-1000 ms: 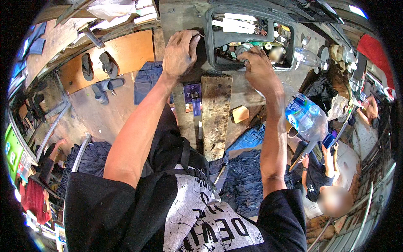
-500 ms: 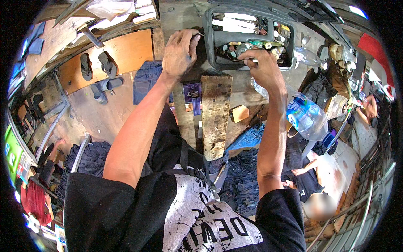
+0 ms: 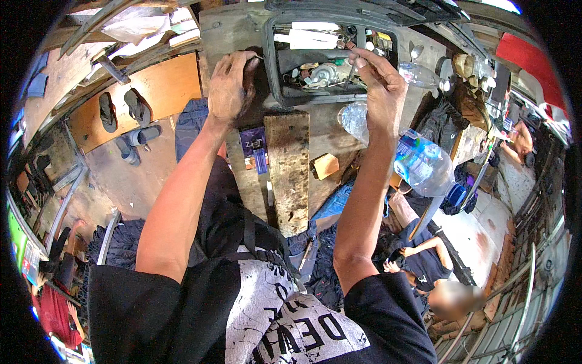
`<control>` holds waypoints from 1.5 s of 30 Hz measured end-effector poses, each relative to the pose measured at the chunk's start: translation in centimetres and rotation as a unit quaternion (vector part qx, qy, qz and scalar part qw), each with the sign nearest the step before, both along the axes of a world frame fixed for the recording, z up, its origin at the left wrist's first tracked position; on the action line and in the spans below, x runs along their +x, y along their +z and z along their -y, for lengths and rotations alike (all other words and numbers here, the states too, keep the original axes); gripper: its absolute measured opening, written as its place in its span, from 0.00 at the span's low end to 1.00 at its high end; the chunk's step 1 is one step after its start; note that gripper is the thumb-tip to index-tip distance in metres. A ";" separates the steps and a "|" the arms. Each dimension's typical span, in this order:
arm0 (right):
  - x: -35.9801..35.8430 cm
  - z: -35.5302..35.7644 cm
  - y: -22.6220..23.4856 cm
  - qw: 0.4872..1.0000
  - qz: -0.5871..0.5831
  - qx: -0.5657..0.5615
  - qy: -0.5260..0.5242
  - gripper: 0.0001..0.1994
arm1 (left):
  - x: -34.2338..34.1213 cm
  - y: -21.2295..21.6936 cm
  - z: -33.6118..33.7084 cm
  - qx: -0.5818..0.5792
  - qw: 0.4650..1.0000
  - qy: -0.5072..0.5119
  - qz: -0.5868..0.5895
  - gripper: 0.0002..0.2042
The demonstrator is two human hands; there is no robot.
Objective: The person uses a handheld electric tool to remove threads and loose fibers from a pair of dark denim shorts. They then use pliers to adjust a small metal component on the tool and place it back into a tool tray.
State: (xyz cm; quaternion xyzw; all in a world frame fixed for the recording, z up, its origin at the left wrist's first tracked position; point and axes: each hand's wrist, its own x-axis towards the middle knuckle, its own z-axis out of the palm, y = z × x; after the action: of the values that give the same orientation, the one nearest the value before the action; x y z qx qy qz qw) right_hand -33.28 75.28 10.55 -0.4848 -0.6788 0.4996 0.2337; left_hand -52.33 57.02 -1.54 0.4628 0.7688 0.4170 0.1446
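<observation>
R hand (image 3: pixel 383 85) shifted farther over blk box (image 3: pixel 297 56); can't tell grip, ditto L hand (image 3: pixel 230 88).

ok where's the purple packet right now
In the head view, the purple packet is a little left of centre, below the person's left hand and immediately left of the stained wooden plank.
</observation>
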 end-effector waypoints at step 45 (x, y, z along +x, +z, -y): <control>2.2 1.8 -4.9 0.845 0.448 0.253 0.147 0.08 | 0.2 -0.5 -0.6 0.023 0.998 0.026 -0.047 0.08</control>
State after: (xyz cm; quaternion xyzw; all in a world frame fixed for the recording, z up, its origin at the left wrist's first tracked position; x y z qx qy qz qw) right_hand -31.06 73.46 5.65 -0.4743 -0.8759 0.0678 -0.0577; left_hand -52.08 57.65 -2.01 0.4654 0.7764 0.4161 0.0865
